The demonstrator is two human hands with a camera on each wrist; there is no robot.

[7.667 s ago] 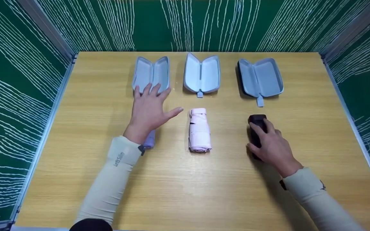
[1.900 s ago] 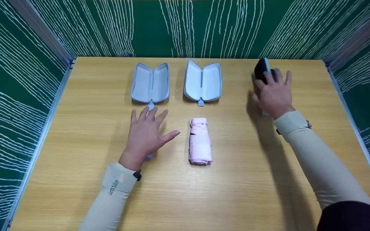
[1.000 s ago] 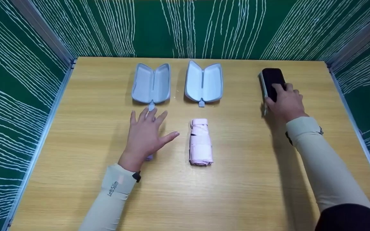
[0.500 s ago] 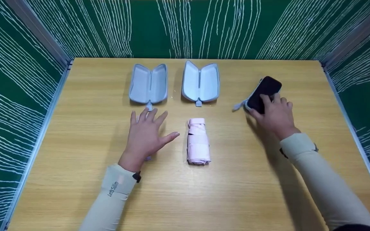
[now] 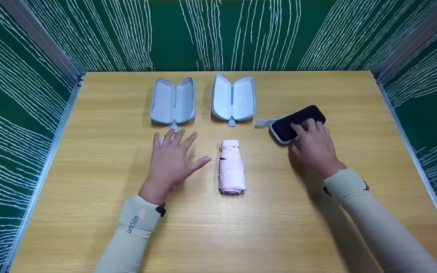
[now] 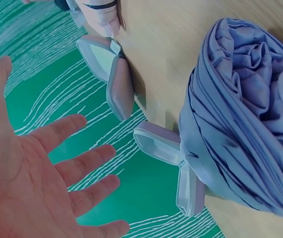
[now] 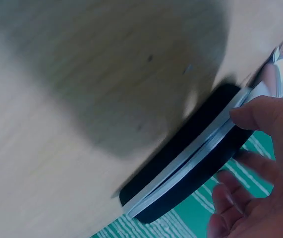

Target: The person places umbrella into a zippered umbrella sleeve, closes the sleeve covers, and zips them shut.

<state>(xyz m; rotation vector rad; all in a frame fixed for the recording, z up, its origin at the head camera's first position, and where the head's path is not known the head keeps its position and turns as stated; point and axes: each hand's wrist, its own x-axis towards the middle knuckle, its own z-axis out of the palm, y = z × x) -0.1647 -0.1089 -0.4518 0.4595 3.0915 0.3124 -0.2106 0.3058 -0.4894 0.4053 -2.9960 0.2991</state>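
My right hand (image 5: 317, 149) grips a black zip case (image 5: 305, 115) with a pale blue zip edge, fingers on its top and thumb along the near side. The case lies slanted on the table, its halves folded together, its pull tab (image 5: 264, 123) pointing left. In the right wrist view the thumb touches the zip band (image 7: 191, 152); a narrow gap runs along it. My left hand (image 5: 169, 163) hovers with fingers spread over a folded lavender umbrella (image 6: 230, 124), mostly hidden from the head view. A folded pink umbrella (image 5: 232, 167) lies between the hands.
Two pale blue-lined cases, the left case (image 5: 164, 102) and the middle case (image 5: 222, 99), stand unfolded at the back of the wooden table (image 5: 218, 235). Green walls (image 5: 180, 41) with white lines enclose the back and both sides.
The black umbrella earlier under my right hand is out of sight. The right case has been folded together, then turned and drawn nearer and leftward. My left hand shifted nearer at first, then stayed.
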